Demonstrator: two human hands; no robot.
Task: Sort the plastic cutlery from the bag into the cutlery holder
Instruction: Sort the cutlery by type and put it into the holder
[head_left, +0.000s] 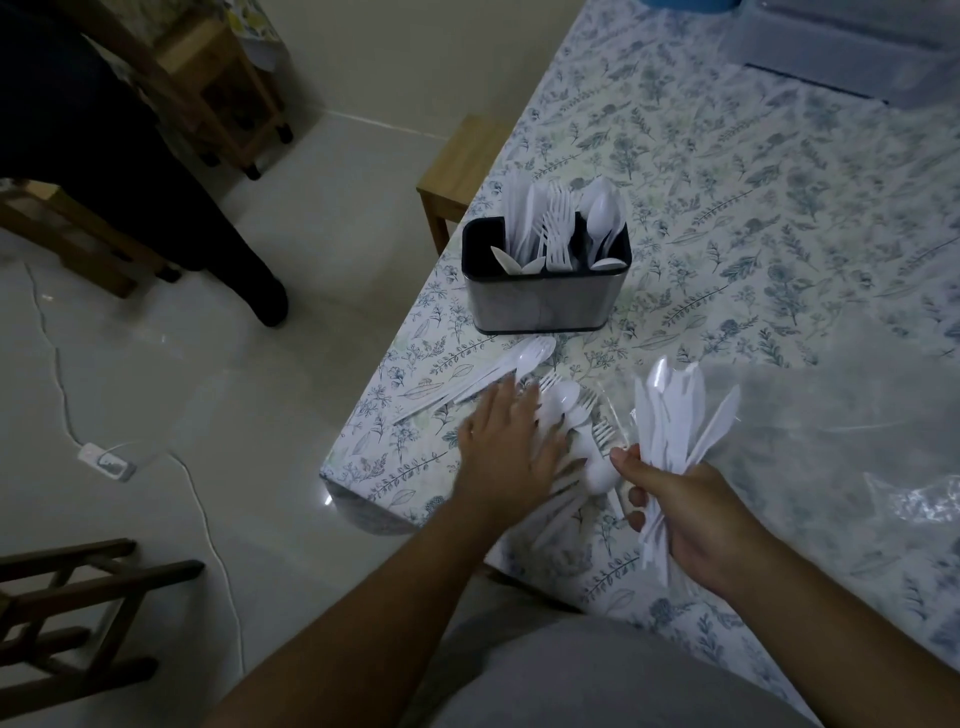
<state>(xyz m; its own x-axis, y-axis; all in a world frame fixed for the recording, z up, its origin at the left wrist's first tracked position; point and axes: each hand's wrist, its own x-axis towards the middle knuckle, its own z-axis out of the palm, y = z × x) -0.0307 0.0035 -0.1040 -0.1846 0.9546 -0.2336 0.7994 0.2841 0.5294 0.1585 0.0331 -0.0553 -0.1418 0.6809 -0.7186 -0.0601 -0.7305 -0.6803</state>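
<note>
A metal cutlery holder (543, 299) with a black rim stands on the table, with white plastic knives, forks and spoons upright in its compartments. My right hand (691, 514) grips a bundle of white plastic knives (675, 410), blades pointing up. My left hand (506, 447) lies flat with spread fingers on a loose pile of spoons and forks (576, 415) near the table's corner. More loose cutlery (483, 376) lies to the left of the pile. The clear plastic bag (841, 436) is spread out on the right.
The table (753, 218) has a floral cloth, and its corner is close to my left hand. A wooden stool (462, 166) stands beyond the table edge. A clear container (852, 47) sits at the far right. A power strip (106, 461) lies on the floor.
</note>
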